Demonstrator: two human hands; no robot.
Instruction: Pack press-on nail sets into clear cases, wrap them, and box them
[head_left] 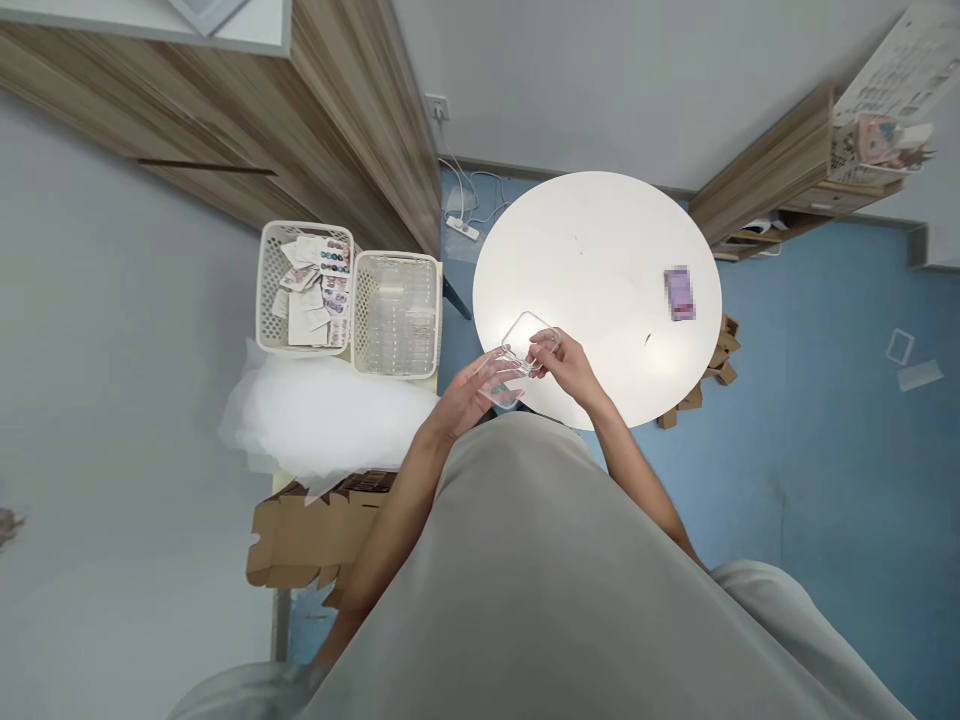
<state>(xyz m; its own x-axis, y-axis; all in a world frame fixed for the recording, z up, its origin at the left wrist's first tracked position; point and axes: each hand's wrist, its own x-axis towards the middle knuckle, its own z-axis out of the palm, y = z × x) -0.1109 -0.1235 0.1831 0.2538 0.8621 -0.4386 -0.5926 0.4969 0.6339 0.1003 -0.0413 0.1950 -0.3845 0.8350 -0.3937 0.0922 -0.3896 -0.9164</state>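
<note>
A clear plastic box with its lid raised is between my hands, over the near edge of the round white table. My left hand is wrapped around the lower half of the box, its fingers showing through the clear wall. On the other side, my right hand pinches the box near the hinge, beside the raised lid. Whether something small sits between the right fingertips is too fine to make out. A purple pack, blurred out, lies on the table's right side.
To the left stand a white basket of printed cards and another basket of stacked clear boxes. White foam sheets and flattened cardboard boxes lie nearer me. A power strip with cables rests on the floor.
</note>
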